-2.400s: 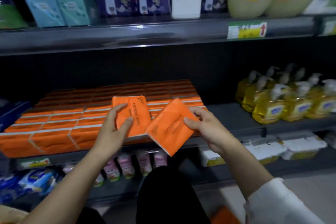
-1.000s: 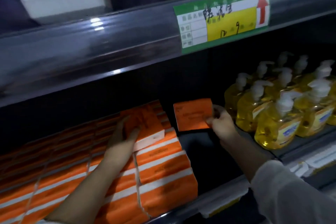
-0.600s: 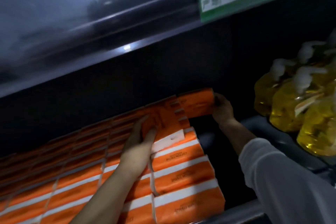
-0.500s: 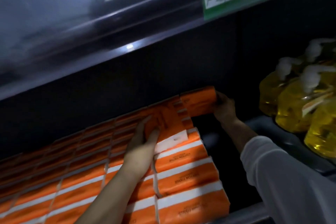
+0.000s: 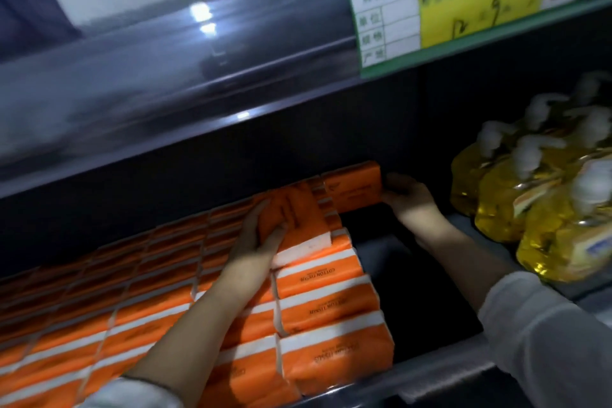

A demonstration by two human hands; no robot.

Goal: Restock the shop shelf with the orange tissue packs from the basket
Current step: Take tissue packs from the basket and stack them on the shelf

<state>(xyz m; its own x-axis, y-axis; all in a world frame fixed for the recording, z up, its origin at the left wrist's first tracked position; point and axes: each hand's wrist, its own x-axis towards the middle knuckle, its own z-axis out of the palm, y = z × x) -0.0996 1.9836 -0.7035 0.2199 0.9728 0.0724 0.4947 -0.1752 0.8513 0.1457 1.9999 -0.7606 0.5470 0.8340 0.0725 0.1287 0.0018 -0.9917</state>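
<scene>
Nearest, at six o'clock, the stocked rows of tissue packs point(image 5: 324, 305) are sitting against the shelf point(image 5: 440, 371) lip, with a dark gap at four o'clock. The left hand point(image 5: 256, 247) is gripping a loose pack point(image 5: 298, 219) that is lying tilted on the rows, thumb and fingers curled round its near edge. Released there, it is likely sliding into the gap. Farther back, at one o'clock, the right hand point(image 5: 409, 200) is curling its fingers round the end of a second pack point(image 5: 354, 187). A hurried push is risking a knock to the soap bottles point(image 5: 530, 195) at three o'clock
</scene>
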